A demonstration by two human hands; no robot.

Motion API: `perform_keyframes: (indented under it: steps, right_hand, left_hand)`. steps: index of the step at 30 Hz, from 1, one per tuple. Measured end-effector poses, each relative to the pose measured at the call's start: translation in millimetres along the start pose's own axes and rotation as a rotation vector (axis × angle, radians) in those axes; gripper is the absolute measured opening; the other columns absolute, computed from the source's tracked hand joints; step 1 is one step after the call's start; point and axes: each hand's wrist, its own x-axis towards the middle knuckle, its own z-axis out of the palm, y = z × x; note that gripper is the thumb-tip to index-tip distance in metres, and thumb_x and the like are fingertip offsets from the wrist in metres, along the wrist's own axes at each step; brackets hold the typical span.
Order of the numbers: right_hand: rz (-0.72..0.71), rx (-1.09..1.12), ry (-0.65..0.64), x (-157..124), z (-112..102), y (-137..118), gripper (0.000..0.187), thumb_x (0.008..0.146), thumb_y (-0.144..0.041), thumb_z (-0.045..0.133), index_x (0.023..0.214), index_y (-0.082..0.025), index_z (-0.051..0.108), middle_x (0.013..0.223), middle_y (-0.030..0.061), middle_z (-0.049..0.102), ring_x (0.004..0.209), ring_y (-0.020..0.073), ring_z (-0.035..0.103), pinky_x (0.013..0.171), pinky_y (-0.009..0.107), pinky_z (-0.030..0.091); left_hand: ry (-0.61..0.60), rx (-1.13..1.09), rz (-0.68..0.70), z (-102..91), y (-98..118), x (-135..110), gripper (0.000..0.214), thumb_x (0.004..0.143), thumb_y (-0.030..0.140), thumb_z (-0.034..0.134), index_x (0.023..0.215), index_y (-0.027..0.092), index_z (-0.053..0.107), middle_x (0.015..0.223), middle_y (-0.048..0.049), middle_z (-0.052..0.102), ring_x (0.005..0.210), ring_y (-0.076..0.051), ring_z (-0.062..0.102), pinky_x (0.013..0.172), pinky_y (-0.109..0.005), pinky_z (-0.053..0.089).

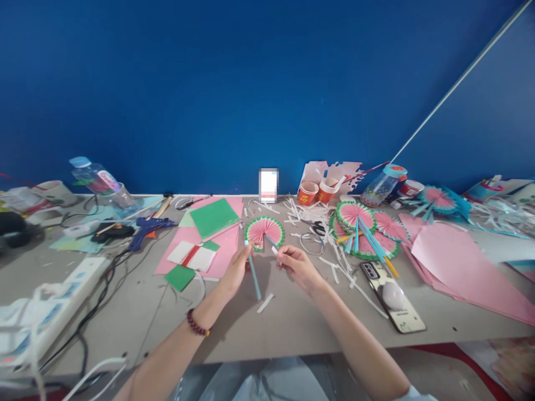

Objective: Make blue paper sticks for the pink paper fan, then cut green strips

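The pink-and-green paper fan point(264, 227) is at the centre of the frame, just above the hands and between them. The left hand point(236, 272) has its grip clamped on a blue stick point(254, 274), whose long axis runs steeply from the fan's lower left edge toward lower centre. The right hand point(297, 267) pinches a thin strip point(273, 249) slanting from the fan's middle (both hands look about equally near).

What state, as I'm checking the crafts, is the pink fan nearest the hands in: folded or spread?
Spread. The pink fan has its pleats opened out in a wide arc rather than stacked together.
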Motion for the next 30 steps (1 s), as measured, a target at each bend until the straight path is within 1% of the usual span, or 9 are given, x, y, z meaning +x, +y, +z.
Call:
perform_keyframes:
  steps: [2, 4, 6, 9, 12, 15, 18, 22, 30]
  right_hand:
    - [0.001, -0.017, -0.001, 0, 0, 1, 0.026, 0.066, -0.041, 0.073, 0.071, -0.019, 0.060, 0.059, -0.0026, 0.053, 0.055, 0.0103, 0.048, 0.057, 0.024, 0.040]
    - [-0.016, -0.069, 0.000, 1, -2, 3, 0.026, 0.066, -0.042, 0.072, 0.072, -0.019, 0.061, 0.060, -0.0023, 0.055, 0.055, 0.0104, 0.049, 0.056, 0.024, 0.040]
    - [-0.069, -0.168, 0.000, 1, -4, 4, 0.024, 0.070, -0.041, 0.070, 0.073, -0.019, 0.062, 0.064, -0.0014, 0.058, 0.057, 0.0108, 0.050, 0.057, 0.024, 0.040]
    - [-0.218, -0.403, 0.001, 0, -3, 4, 0.016, 0.076, -0.036, 0.066, 0.076, -0.020, 0.065, 0.072, 0.0002, 0.061, 0.068, 0.0133, 0.054, 0.065, 0.026, 0.041]
    - [-0.339, -0.640, 0.013, -4, 2, 3, 0.012, 0.080, -0.031, 0.061, 0.077, -0.021, 0.066, 0.075, 0.0012, 0.062, 0.076, 0.0159, 0.055, 0.074, 0.029, 0.041]
    - [-0.395, -0.775, 0.026, -6, 8, 2, 0.011, 0.083, -0.026, 0.057, 0.078, -0.021, 0.065, 0.074, 0.0016, 0.062, 0.076, 0.0166, 0.055, 0.075, 0.030, 0.040]
    - [-0.421, -0.828, 0.048, -7, 9, 2, 0.010, 0.083, -0.020, 0.053, 0.077, -0.020, 0.061, 0.075, 0.0020, 0.062, 0.076, 0.0165, 0.055, 0.074, 0.029, 0.040]
    - [-0.430, -0.879, 0.046, -5, 6, 3, 0.009, 0.082, -0.018, 0.052, 0.076, -0.020, 0.059, 0.075, 0.0021, 0.062, 0.077, 0.0168, 0.055, 0.074, 0.029, 0.041]
    - [-0.446, -0.894, 0.060, -4, 6, 4, 0.010, 0.082, -0.018, 0.051, 0.076, -0.020, 0.058, 0.074, 0.0024, 0.061, 0.074, 0.0164, 0.055, 0.070, 0.027, 0.042]
  left_hand:
    - [-0.093, -0.049, -0.051, 1.0, 0, -1, 0.042, 0.079, 0.049, 0.056, 0.108, 0.020, 0.062, 0.062, 0.0037, 0.050, 0.050, -0.009, 0.042, 0.048, -0.021, 0.034]
    - [-0.133, -0.054, -0.054, 2.5, 0, -1, 0.039, 0.077, 0.045, 0.060, 0.107, 0.020, 0.063, 0.062, 0.0042, 0.052, 0.051, -0.008, 0.043, 0.050, -0.021, 0.034]
    - [-0.097, -0.029, -0.028, 3.7, -1, -1, 0.035, 0.073, 0.042, 0.066, 0.100, 0.019, 0.067, 0.068, 0.0019, 0.060, 0.057, -0.009, 0.049, 0.054, -0.021, 0.037]
    - [-0.012, -0.016, -0.041, 4.9, -5, 0, 0.030, 0.065, 0.038, 0.072, 0.087, 0.018, 0.071, 0.077, -0.0028, 0.068, 0.067, -0.013, 0.056, 0.058, -0.022, 0.040]
    - [0.020, -0.020, -0.086, 6.4, -6, 0, 0.029, 0.062, 0.037, 0.073, 0.082, 0.016, 0.073, 0.077, -0.0047, 0.070, 0.064, -0.014, 0.057, 0.056, -0.023, 0.041]
    - [0.004, -0.031, -0.091, 8.1, -5, -1, 0.029, 0.062, 0.036, 0.073, 0.083, 0.016, 0.074, 0.081, -0.0055, 0.071, 0.060, -0.013, 0.055, 0.057, -0.023, 0.043]
    - [-0.052, -0.033, -0.078, 9.2, -4, -3, 0.031, 0.065, 0.035, 0.071, 0.090, 0.017, 0.074, 0.083, -0.0052, 0.071, 0.061, -0.012, 0.056, 0.062, -0.025, 0.045]
    - [-0.103, -0.008, -0.056, 10.0, -2, -5, 0.034, 0.070, 0.037, 0.068, 0.097, 0.017, 0.072, 0.086, -0.0062, 0.071, 0.067, -0.015, 0.058, 0.067, -0.027, 0.046]
    - [-0.147, 0.027, 0.000, 11.0, -5, -5, 0.033, 0.075, 0.041, 0.062, 0.097, 0.017, 0.071, 0.097, -0.0078, 0.070, 0.076, -0.017, 0.060, 0.074, -0.029, 0.048]
